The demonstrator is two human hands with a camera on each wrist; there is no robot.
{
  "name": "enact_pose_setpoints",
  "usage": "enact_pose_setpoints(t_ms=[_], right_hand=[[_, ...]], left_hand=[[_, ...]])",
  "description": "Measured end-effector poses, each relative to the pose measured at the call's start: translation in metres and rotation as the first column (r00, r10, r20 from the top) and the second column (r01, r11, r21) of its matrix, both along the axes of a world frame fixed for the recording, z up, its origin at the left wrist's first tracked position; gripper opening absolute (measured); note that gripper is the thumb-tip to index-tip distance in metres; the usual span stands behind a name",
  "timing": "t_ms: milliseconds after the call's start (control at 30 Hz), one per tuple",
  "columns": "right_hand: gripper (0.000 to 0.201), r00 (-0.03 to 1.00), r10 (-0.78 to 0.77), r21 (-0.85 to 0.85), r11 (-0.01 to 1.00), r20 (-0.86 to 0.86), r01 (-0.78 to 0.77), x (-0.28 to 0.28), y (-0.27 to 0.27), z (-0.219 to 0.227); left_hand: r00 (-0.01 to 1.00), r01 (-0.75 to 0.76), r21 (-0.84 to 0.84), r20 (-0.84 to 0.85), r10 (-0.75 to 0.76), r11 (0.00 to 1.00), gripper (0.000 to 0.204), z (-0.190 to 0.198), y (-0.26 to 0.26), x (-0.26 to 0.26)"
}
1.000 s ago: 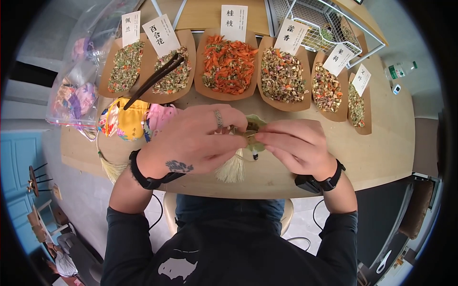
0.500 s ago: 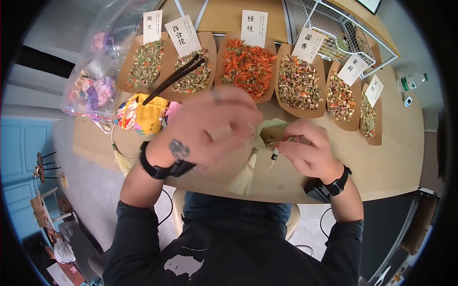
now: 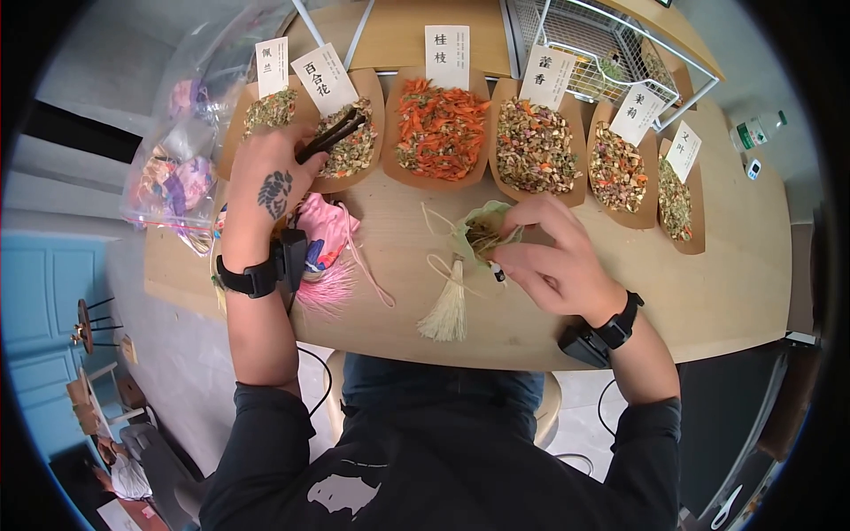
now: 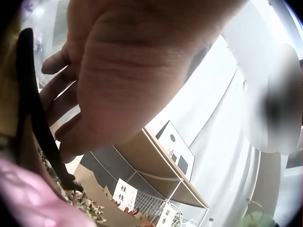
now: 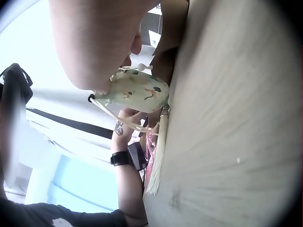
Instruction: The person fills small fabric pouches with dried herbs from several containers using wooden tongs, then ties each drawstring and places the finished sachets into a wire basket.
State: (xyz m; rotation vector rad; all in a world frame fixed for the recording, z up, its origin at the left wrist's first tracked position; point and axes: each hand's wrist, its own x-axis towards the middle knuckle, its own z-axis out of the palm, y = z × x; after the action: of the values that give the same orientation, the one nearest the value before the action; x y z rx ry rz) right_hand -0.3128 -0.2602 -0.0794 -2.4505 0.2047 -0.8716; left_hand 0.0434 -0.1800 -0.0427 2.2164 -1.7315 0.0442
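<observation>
My left hand (image 3: 274, 173) is at the dark wooden tongs (image 3: 332, 137), which lie across the second herb tray from the left. In the left wrist view its fingers (image 4: 64, 94) are spread and fairly straight, right alongside the tongs. My right hand (image 3: 558, 257) pinches the rim of a small pale green drawstring pouch (image 3: 486, 212), whose mouth gapes with dried herbs inside. A cream tassel (image 3: 444, 310) and loose cords hang from this pouch onto the table. The right wrist view shows the pouch's printed side (image 5: 142, 92).
Several paper trays with dried herbs and name cards curve along the back, one heaped with orange-red pieces (image 3: 440, 133). A pink pouch (image 3: 326, 226) with a pink tassel lies beside my left forearm. Further out are a clear plastic bag (image 3: 168, 168), a wire basket (image 3: 611, 66) and a bottle (image 3: 757, 133).
My left hand has let go of the pale green pouch and moved left and away to the tongs, uncovering the pink pouch. My right hand keeps its pinch on the pale green pouch.
</observation>
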Motion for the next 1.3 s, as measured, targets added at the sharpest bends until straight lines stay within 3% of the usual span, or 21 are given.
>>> enact_pose_setpoints(t_ms=[133, 233, 333, 467, 767, 867, 1167, 1300], right_hand=[[0.019, 1.0, -0.002, 0.018, 1.0, 0.016, 0.002, 0.001, -0.001, -0.003], [0.019, 0.999, 0.008, 0.006, 1.0, 0.038, -0.008, 0.002, -0.001, -0.003], [0.019, 0.998, 0.022, 0.015, 1.0, 0.06, -0.023, 0.002, 0.0, -0.006], [0.019, 0.997, 0.033, 0.041, 0.998, 0.074, -0.037, 0.002, 0.001, -0.008], [0.02, 0.993, 0.004, 0.019, 1.0, 0.115, -0.007, 0.003, 0.001, -0.012], [0.02, 0.996, 0.007, 0.02, 1.0, 0.094, -0.009, 0.001, 0.001, -0.011], [0.019, 0.996, 0.004, 0.014, 1.0, 0.094, -0.006, 0.001, 0.002, -0.007], [0.021, 0.996, -0.031, 0.006, 0.999, 0.081, 0.031, 0.001, 0.003, -0.004]], left_hand=[[0.995, 0.072, -0.066, 0.077, -0.067, 0.995, 0.028, -0.005, -0.001, 0.006], [0.999, -0.044, -0.124, -0.029, 0.04, 0.991, 0.027, 0.006, -0.001, 0.002], [0.998, 0.025, -0.15, -0.047, -0.032, 0.988, 0.026, 0.016, 0.001, -0.016], [0.982, 0.138, -0.039, -0.127, -0.142, 0.99, 0.024, 0.035, -0.003, -0.043], [0.974, 0.142, 0.202, 0.145, -0.173, 0.969, 0.024, 0.036, -0.044, -0.043], [0.984, 0.144, 0.23, 0.073, -0.164, 0.962, 0.024, 0.034, -0.054, -0.051], [0.952, 0.273, 0.101, 0.116, -0.283, 0.957, 0.019, 0.02, -0.059, -0.043], [0.952, 0.289, -0.05, 0.119, -0.281, 0.956, 0.014, 0.021, -0.053, -0.04]])
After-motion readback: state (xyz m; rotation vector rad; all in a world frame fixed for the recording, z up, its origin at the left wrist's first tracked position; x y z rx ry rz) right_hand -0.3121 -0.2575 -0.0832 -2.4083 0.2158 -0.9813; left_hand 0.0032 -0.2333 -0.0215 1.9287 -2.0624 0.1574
